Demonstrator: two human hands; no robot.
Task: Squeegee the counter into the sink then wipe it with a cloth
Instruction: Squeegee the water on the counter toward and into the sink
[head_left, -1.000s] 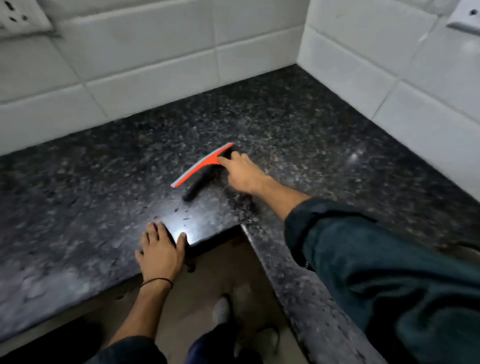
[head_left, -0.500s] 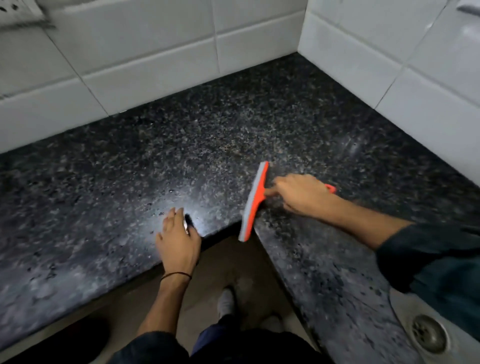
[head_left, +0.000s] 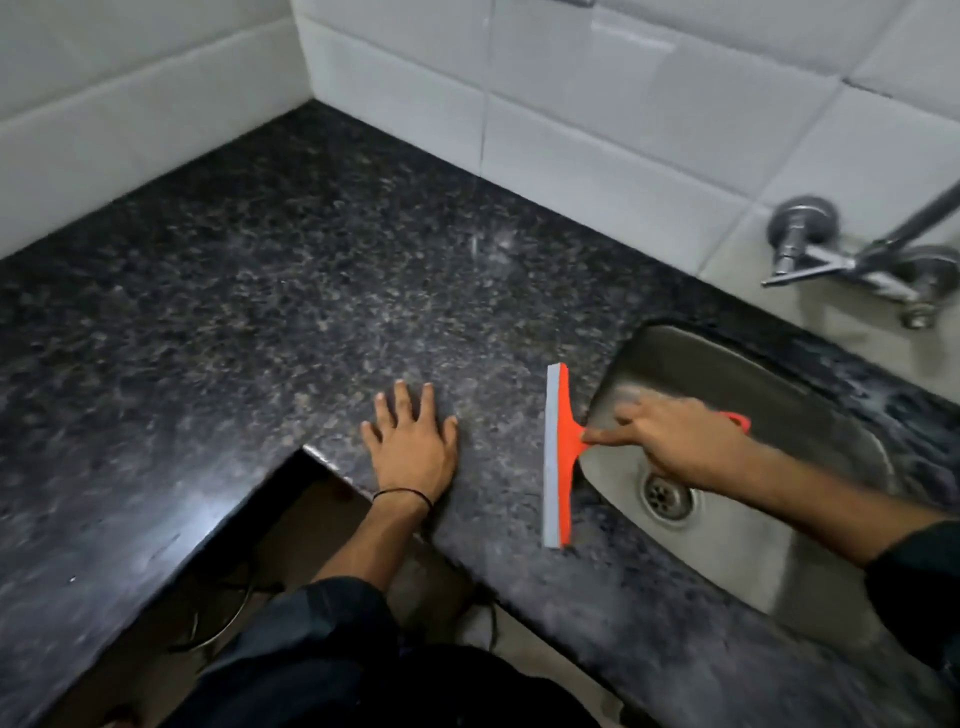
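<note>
An orange squeegee (head_left: 558, 457) with a grey rubber blade stands on the dark speckled granite counter (head_left: 270, 291), its blade parallel to the left rim of the steel sink (head_left: 769, 551) and just short of it. My right hand (head_left: 675, 441) grips its handle, which reaches out over the sink basin; the index finger points along the neck. My left hand (head_left: 410, 447) lies flat on the counter, fingers spread, near the inner corner of the L-shaped front edge. No cloth is in view.
White tiled walls (head_left: 597, 104) meet in the corner behind the counter. A chrome wall tap (head_left: 852, 260) juts out above the sink's far side. The sink drain (head_left: 667, 493) shows beside my right wrist. My dark trousers and the floor fill the cut-out below.
My right hand has dragged the squeegee to the right across the counter up to the sink's edge. My left hand has shifted right along the counter edge. The view has swung right, revealing sink and tap.
</note>
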